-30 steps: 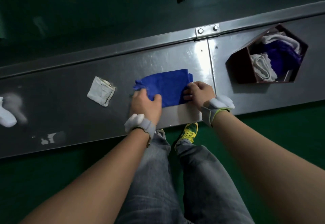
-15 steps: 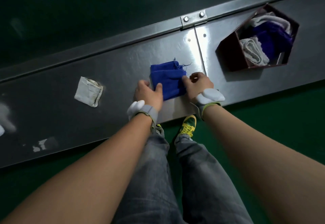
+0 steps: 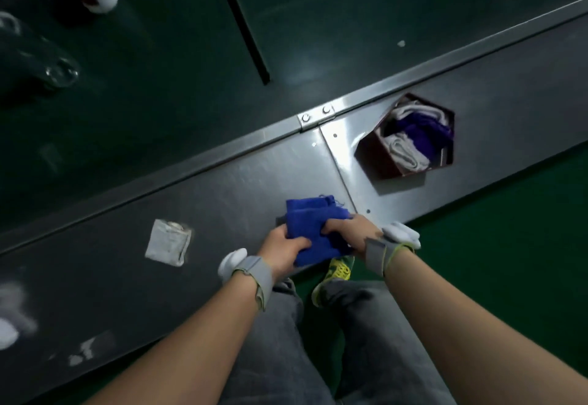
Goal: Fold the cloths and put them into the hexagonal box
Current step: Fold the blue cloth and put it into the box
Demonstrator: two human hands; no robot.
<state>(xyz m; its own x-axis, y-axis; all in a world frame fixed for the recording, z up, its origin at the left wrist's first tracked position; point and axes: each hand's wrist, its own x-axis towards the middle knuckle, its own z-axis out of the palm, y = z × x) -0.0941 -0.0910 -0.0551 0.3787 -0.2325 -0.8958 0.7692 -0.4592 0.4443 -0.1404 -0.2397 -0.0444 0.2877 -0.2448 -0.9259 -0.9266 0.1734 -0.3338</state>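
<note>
Blue cloth (image 3: 313,213) — near edge hidden

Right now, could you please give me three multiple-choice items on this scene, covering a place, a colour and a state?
1. Where does the hexagonal box stand? A) on the floor B) on the metal table C) on a chair
2. What colour is the held cloth in the left hand and right hand? A) red B) yellow C) blue
3. How is the grey cloth? A) folded, lying untouched B) spread flat C) in the box
Answers: B, it stands on the table; C, its fabric is blue; A, it lies folded left of the hands.
</note>
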